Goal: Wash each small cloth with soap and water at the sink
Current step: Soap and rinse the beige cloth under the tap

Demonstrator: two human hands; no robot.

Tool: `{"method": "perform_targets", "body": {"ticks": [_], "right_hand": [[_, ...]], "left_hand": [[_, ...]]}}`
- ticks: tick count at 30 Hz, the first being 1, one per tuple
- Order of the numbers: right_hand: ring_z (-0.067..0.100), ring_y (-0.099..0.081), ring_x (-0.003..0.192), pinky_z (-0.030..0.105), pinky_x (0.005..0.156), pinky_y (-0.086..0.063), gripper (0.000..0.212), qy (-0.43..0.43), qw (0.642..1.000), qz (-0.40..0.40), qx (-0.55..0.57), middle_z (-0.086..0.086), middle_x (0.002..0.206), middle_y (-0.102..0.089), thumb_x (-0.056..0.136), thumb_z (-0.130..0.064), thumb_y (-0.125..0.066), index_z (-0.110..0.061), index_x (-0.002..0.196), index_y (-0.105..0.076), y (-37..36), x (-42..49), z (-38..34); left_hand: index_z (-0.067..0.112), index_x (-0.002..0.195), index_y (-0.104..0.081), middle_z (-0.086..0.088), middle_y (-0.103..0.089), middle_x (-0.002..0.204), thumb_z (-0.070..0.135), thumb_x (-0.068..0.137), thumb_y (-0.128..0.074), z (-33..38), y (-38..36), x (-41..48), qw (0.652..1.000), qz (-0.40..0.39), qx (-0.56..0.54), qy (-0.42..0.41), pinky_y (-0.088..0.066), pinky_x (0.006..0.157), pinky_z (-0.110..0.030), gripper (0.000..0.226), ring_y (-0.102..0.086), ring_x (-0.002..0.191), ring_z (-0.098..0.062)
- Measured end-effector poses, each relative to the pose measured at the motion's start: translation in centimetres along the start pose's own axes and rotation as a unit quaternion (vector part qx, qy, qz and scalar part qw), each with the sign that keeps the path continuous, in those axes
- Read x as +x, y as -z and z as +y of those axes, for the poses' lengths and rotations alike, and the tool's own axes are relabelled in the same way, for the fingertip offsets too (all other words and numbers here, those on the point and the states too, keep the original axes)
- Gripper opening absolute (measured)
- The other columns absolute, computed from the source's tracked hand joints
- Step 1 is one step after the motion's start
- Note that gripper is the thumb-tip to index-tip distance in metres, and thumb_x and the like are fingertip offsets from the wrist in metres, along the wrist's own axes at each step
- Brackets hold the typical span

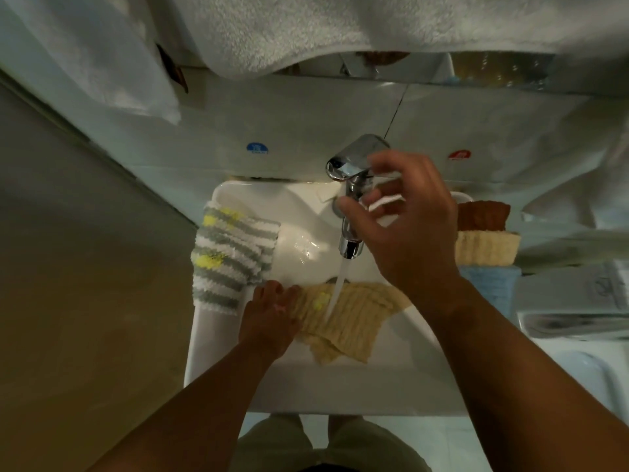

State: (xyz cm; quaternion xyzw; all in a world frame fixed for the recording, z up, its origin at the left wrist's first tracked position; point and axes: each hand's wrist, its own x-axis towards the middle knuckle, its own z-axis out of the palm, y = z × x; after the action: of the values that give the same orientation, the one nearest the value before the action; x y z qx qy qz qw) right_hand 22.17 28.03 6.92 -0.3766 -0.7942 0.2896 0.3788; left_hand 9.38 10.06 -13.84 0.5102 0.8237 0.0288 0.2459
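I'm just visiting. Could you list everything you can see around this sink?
sink: one, white, centre
tap: one, chrome, back of the sink, water running
beige cloth: one, beige with a yellow spot, in the basin under the stream
striped cloth: one, grey and white with yellow blobs, over the sink's left rim
brown cloth: one, brown, right of the sink
cream cloth: one, cream, next to the brown one
blue cloth: one, blue, next to the cream one
towel: one, white, hanging above
left hand: touches the beige cloth's left edge
right hand: at the tap, fingers curved, contact unclear
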Motion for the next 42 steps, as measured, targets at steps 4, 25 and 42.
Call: {"method": "perform_targets", "body": {"ticks": [4,25,42], "right_hand": [[0.006,-0.056,0.063,0.014,0.057,-0.045,0.019,-0.022,1.000,0.003,-0.002,-0.004,0.081,-0.056,0.088,-0.015,-0.071,-0.021,0.093,-0.054,0.9,-6.1,2.1],[0.022,-0.037,0.132,0.034,0.106,-0.045,0.065,-0.214,0.875,-0.364,-0.239,0.004,0.142,-0.031,0.092,-0.043,-0.064,-0.025,0.147,-0.035,-4.3,-17.2,15.0],[0.022,-0.037,0.131,0.032,0.104,-0.046,0.072,-0.216,0.870,-0.382,-0.226,0.002,0.143,-0.028,0.085,-0.045,-0.070,-0.030,0.147,-0.036,-6.7,-18.1,13.4]], "left_hand": [[0.029,0.137,-0.050,-0.002,-0.041,0.132,0.040,0.085,-0.064,0.0,0.5,-0.4,1.000,0.007,0.005,0.000,-0.048,0.094,-0.038,0.055,-0.040,0.119,-0.026],[0.027,0.118,-0.066,-0.003,-0.055,0.107,0.038,0.068,-0.080,0.4,-0.1,-1.3,0.998,0.028,0.062,-0.007,-0.051,0.072,-0.035,0.053,-0.053,0.093,-0.025],[0.032,0.136,-0.050,-0.001,-0.038,0.133,0.033,0.091,-0.060,-0.9,1.0,-2.4,0.996,-0.037,0.010,0.085,-0.044,0.103,-0.034,0.046,-0.039,0.122,-0.023]]}}
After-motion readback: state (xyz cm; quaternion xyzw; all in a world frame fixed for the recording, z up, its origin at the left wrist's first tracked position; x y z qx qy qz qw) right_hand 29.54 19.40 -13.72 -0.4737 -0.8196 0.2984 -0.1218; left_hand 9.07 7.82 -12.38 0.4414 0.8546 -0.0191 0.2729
